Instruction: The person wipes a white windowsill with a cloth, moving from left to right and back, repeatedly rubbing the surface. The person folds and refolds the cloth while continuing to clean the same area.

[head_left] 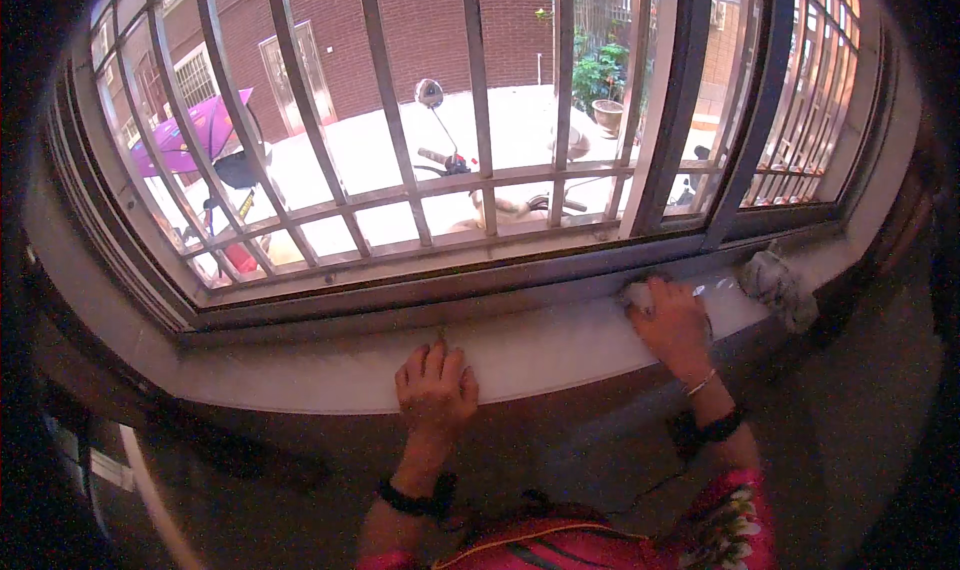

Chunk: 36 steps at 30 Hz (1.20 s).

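My left hand (435,390) rests palm down over the front edge of a pale windowsill (540,356), its fingers slightly bent and nothing seen in its grasp. Farther right, my right hand (673,326) presses a small whitish-grey pad or cloth (640,295) against the back of the sill, by the window track. Fingers cover much of that pad, so its exact kind is unclear. To the right of this hand lies a crumpled grey cloth (778,285). A shiny patch that looks wet (720,292) shows between the two.
Metal security bars (480,82) stand beyond the dark frame of a sliding window (679,97). Outside are a motorbike's mirror (429,93), a purple umbrella (191,134) and a potted plant (607,116). Below the sill it is dark.
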### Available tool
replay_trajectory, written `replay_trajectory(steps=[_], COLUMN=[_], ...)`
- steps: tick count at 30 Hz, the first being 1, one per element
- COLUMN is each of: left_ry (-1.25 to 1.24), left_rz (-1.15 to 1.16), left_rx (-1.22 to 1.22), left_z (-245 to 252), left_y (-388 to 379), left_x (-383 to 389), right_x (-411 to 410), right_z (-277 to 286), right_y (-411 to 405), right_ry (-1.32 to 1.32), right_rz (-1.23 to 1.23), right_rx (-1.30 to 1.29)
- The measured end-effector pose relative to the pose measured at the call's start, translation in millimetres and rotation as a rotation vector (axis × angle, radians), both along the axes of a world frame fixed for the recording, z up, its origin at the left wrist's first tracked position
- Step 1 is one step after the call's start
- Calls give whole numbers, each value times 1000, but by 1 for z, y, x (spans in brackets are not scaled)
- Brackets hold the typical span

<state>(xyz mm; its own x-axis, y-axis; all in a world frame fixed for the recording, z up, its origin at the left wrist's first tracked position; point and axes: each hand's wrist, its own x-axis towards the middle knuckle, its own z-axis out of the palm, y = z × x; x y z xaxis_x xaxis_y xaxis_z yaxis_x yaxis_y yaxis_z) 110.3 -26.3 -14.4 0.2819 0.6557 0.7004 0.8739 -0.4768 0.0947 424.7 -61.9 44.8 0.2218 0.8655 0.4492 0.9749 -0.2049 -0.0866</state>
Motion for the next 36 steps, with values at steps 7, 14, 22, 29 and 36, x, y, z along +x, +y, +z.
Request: replay_trajectory(steps=[7,14,22,29,36], left_ry=[0,27,18,-18,4], left_rz=[-9,6,-43,-60,-8], left_rx=[-8,7,-12,15,0], left_z=[-1,0,1,-3,-2], left_y=[1,0,2,4,1], left_x=[3,1,-4,-1,3], right_x=[-47,-110,-120,-13,8], right_z=[-13,-6,-8,-13,-12], right_y=[4,10,0,-18,-15], right_ry=[-106,-85,68,57,-80], right_rz=[217,437,709,354,21], right_rx=[109,104,170,175,101])
